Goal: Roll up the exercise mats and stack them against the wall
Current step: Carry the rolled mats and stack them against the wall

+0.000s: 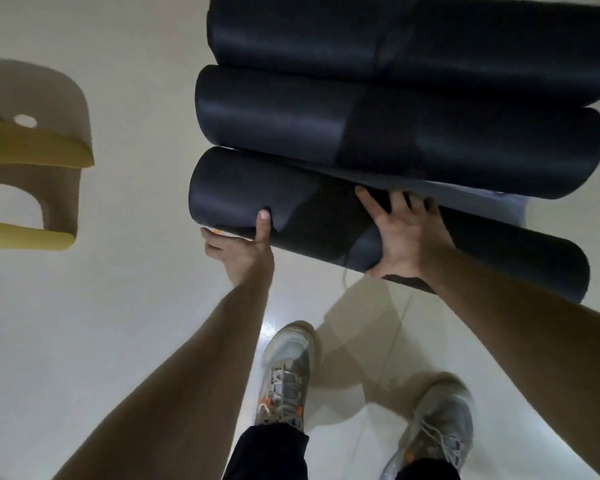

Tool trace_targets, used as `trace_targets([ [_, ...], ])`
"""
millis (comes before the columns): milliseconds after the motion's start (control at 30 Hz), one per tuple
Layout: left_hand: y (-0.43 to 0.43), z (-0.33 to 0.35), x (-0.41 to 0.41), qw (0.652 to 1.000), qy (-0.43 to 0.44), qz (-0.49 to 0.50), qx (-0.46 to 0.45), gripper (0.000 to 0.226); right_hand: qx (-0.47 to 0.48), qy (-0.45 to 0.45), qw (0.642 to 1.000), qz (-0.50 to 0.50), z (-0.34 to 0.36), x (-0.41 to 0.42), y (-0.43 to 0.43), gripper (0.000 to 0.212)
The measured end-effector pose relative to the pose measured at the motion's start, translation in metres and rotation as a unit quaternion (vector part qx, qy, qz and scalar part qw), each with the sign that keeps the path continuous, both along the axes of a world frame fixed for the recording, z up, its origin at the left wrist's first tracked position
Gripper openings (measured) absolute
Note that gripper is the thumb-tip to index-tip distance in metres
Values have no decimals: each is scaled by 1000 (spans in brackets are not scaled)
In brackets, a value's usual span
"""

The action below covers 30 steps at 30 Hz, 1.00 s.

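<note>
Three dark rolled exercise mats lie side by side at the top right. The nearest rolled mat (pixel 291 209) is between my two hands. My left hand (pixel 239 247) cups its left end from below, thumb pressed on the roll. My right hand (pixel 406 233) lies spread over its middle, fingers on the top edge. Behind it sit the middle rolled mat (pixel 361 129) and the far rolled mat (pixel 361 32), touching each other. A strip of loose lighter mat edge shows between the nearest and middle rolls on the right.
A beige and yellow plastic stool (pixel 32 157) stands at the left. Pale glossy floor (pixel 118 306) spreads below. My two feet in grey sneakers (pixel 284 375) stand close under the mats.
</note>
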State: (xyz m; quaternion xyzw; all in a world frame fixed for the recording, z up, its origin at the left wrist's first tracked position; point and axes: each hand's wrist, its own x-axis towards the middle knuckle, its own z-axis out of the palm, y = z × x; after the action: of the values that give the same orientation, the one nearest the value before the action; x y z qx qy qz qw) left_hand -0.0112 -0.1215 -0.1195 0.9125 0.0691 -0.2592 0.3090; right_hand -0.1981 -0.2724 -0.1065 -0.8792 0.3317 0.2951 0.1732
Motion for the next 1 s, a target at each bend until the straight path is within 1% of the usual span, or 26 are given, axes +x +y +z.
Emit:
trace_targets([
  [33, 4, -4, -14, 999, 37, 16, 1, 111, 8, 8, 1000, 5, -2, 7, -6, 149],
  [100, 12, -18, -42, 987, 160, 13, -9, 105, 54, 10, 998, -12, -4, 12, -24, 152],
  [133, 11, -24, -53, 975, 220, 9, -31, 107, 80, 7, 997, -19, -5, 15, -33, 154],
  [167, 7, -30, -63, 964, 260, 8, -60, 111, 100, 10, 995, -24, -4, 17, -41, 155],
  [233, -5, -39, -79, 944, 302, 56, -123, 109, 116, 21, 993, -26, -4, 20, -52, 157],
  [300, -11, -45, -90, 915, 341, 100, -192, 106, 118, 19, 993, -17, -5, 24, -52, 157],
  [367, -14, -47, -96, 890, 375, 105, -236, 112, 113, 10, 993, -16, -6, 25, -49, 156],
  [533, -16, -40, -94, 855, 404, 127, -300, 133, 155, 19, 987, -46, -1, 31, -49, 155],
  [600, -11, -39, -93, 850, 398, 152, -310, 136, 172, 10, 983, -57, -2, 35, -39, 154],
  [667, -1, -34, -89, 855, 383, 173, -305, 134, 186, -10, 980, -70, -1, 38, -20, 148],
  [800, 38, 4, -65, 890, 337, 157, -265, 120, 202, -39, 976, -74, 27, 53, 23, 143],
  [833, 50, 21, -58, 897, 322, 161, -258, 117, 211, -41, 974, -75, 41, 61, 36, 143],
  [900, 75, 58, -39, 901, 286, 182, -271, 109, 224, -66, 969, -76, 75, 82, 63, 145],
  [1000, 117, 128, -2, 901, 242, 208, -293, 107, 265, -96, 957, -64, 127, 119, 99, 142],
])
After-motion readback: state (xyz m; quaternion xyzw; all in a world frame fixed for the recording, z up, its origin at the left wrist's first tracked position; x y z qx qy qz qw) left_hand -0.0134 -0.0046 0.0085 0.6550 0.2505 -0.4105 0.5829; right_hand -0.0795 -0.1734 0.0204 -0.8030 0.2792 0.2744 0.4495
